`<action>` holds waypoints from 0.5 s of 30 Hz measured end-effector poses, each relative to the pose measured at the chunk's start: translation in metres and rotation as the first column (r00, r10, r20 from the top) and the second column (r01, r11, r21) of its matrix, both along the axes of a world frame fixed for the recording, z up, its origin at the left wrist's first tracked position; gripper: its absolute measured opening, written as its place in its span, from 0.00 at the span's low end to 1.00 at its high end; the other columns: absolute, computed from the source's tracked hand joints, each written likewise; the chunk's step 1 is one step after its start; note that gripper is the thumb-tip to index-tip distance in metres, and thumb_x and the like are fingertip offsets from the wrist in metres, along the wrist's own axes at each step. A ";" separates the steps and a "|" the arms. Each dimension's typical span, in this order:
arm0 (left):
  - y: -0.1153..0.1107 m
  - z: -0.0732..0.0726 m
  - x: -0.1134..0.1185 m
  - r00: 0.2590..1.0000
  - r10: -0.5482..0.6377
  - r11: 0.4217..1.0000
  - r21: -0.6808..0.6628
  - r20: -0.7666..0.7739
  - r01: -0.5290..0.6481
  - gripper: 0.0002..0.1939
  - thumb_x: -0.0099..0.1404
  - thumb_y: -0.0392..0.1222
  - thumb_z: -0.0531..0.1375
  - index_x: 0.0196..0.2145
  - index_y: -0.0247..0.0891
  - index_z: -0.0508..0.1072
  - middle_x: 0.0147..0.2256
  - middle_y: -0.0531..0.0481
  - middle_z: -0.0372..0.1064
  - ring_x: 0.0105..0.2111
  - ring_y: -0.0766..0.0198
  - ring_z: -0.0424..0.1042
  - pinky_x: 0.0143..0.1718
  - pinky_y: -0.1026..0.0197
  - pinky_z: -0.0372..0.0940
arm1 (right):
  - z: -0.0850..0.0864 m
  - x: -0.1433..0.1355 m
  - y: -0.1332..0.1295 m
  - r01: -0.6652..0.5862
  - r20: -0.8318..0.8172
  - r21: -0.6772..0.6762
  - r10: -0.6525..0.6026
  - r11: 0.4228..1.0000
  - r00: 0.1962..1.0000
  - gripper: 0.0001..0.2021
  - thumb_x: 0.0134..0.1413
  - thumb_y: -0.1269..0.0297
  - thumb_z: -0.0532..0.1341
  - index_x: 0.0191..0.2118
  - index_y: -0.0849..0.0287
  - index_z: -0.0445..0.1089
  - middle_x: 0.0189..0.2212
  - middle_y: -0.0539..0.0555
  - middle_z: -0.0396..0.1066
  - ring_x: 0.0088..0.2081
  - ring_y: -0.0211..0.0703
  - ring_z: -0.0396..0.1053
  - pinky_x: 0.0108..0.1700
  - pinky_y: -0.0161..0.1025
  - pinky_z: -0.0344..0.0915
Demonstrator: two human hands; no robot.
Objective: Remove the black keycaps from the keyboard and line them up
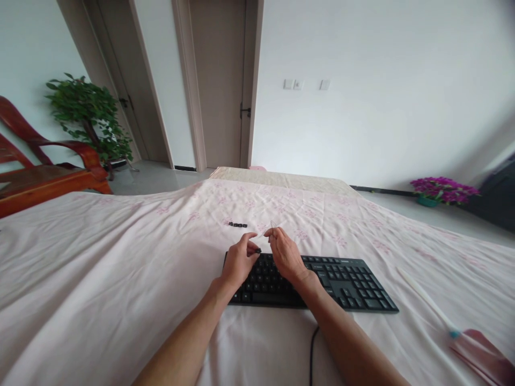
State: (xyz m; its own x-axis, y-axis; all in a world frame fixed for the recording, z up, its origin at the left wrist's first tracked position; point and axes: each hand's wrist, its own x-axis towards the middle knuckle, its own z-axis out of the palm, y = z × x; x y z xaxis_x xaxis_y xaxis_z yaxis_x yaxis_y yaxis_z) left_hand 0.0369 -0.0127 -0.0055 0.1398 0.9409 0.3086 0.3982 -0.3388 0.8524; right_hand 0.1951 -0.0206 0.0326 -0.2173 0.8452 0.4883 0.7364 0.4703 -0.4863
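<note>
A black keyboard lies on the pink flowered cloth, its cable running toward me. Over its left end, my left hand pinches a small black keycap near the top edge. My right hand is closed over the keyboard's upper middle, holding a thin wire tool at the fingertips. Beyond the keyboard, several loose black keycaps sit in a short row on the cloth. My hands are close together but apart, and they hide part of the keys.
The pink cloth is wrinkled. A fly swatter with a pale handle lies at the right. Farther off are a red wooden chair, a green plant, purple flowers and a door.
</note>
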 end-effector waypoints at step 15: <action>0.006 -0.005 -0.002 0.989 0.115 0.993 -0.042 0.096 -0.111 0.28 0.53 0.28 0.58 0.51 0.43 0.61 0.32 0.55 0.71 0.31 0.69 0.71 0.36 0.67 0.66 | 0.017 -0.007 0.028 -0.018 0.350 -0.241 0.105 0.970 0.931 0.07 0.53 0.64 0.60 0.34 0.52 0.76 0.30 0.51 0.76 0.35 0.42 0.72 0.34 0.33 0.57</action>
State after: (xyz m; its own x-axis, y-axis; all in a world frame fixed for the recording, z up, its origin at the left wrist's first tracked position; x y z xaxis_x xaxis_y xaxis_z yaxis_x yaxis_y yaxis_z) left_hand 0.0348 -0.0062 -0.0101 0.0025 0.9599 0.2804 0.3464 -0.2639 0.9002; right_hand 0.1879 0.0070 0.0500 -0.3959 0.9038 0.1621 0.8544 0.4273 -0.2958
